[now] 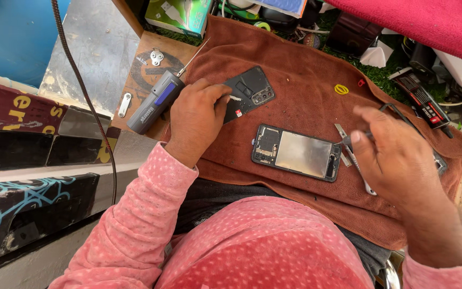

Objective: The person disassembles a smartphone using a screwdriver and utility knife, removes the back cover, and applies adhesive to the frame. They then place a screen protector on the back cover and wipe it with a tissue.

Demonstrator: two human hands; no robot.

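Centrally, opened phone point(298, 153) between hands

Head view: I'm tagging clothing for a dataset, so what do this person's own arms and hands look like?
Both arms wear long pink sleeves of soft, fuzzy fabric with a pattern of small raised dots, the left sleeve and the right sleeve ending at the wrists. The left hand and right hand are bare: no gloves, and no rings or watch visible.

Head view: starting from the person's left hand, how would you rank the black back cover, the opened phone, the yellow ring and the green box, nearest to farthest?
From the left hand:
1. Black back cover, touching its fingertips, just right.
2. Opened phone, lower right on the brown towel.
3. Green box, at the top edge, beyond the towel.
4. Yellow ring, far right on the towel.
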